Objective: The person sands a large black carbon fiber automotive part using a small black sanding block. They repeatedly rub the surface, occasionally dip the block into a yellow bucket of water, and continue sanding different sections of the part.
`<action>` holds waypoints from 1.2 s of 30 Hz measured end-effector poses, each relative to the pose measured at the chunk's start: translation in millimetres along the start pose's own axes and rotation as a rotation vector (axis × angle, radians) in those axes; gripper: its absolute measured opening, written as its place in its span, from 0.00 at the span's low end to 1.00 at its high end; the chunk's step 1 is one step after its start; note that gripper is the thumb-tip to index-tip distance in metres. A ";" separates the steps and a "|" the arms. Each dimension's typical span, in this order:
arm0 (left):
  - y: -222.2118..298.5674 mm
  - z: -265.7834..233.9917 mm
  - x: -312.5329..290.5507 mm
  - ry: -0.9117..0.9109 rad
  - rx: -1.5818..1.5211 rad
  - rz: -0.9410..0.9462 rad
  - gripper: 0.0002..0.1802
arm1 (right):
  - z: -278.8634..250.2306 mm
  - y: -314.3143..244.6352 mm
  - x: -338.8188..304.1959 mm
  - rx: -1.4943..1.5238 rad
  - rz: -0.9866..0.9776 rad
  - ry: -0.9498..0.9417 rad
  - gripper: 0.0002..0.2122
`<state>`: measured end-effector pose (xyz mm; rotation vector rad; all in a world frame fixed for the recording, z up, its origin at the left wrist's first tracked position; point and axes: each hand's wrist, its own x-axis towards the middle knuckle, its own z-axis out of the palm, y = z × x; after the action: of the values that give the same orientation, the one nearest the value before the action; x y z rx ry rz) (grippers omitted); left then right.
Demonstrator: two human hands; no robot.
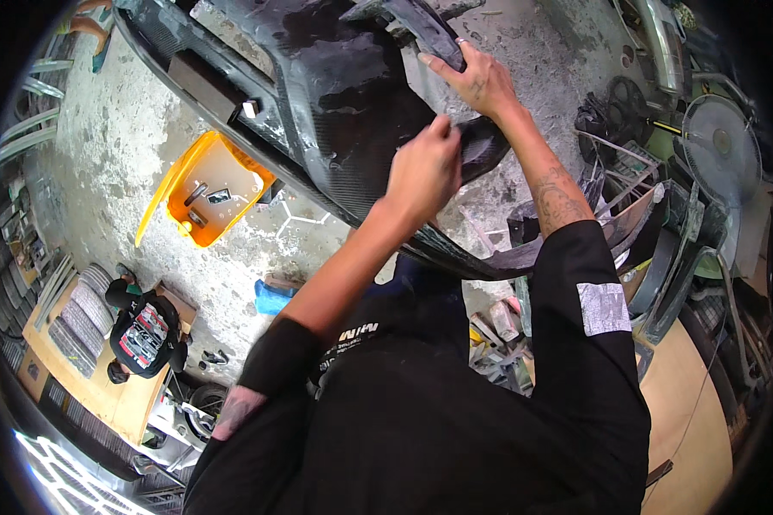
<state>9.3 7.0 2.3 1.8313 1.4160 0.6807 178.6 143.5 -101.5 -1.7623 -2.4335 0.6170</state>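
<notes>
A large black car body panel (352, 103) with a carbon-fibre weave, shaped like a bumper, spans the top centre. Its surface looks wet, with smeared patches. My left hand (425, 167) is closed just over the panel's surface, slightly blurred; whatever its fingers may hold is hidden. Farther up and to the right, my right hand (483, 81) grips a raised black edge of the panel, thumb stretched along it. A small white-ended block (250, 109) rests on the panel's left part.
An orange tub (266, 172) with water and dark pieces stands on the stained floor at left. A blue cloth (273, 298) lies nearer. Another person (146, 335) bends by a wooden board at lower left. A fan (721, 137) and stacked parts crowd the right.
</notes>
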 end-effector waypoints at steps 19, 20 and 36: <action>-6.7 -9.7 -8.6 -0.007 -0.012 -0.029 0.05 | -29.0 -33.2 2.3 0.150 0.166 -0.009 0.47; 2.5 -21.3 -30.6 -0.039 -0.012 -0.060 0.05 | -30.0 -31.0 -1.5 0.151 0.177 -0.015 0.46; -16.5 4.9 6.5 0.015 0.003 -0.041 0.03 | -11.9 -25.7 5.0 0.048 0.028 0.129 0.46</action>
<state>5.1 14.6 -14.0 1.7981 1.4610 0.6738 157.4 144.7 -82.2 -1.7628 -2.2940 0.5418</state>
